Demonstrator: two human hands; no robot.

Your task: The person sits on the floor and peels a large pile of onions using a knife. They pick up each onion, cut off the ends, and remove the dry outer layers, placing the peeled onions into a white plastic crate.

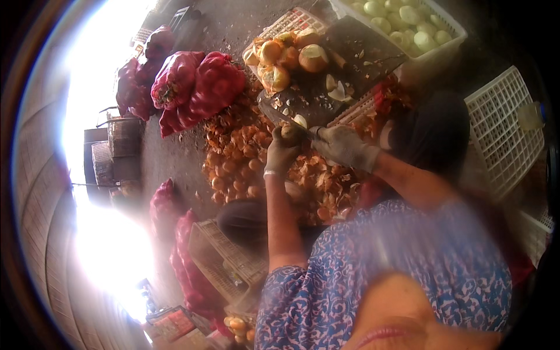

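My left hand (281,154), in a knit work glove, grips an onion (290,134) just in front of a dark board (363,43). My gloved right hand (345,145) is closed around a knife, whose blade (284,119) reaches leftward past the onion. Whether the edge is cutting into it, I cannot tell. Several onions (286,57), some partly trimmed, are heaped at the board's left end. Cut onion pieces (338,91) and scraps of skin lie on the board. Below my hands spreads a pile of unpeeled onions (236,175) and loose brown skins (323,186).
A white tub (459,37) of peeled onions stands beyond the board. Red mesh sacks (214,87) fill the left side, with another sack (188,267) lower down. A plastic crate (232,258) sits by my left knee; a white lattice crate (503,131) stands at right.
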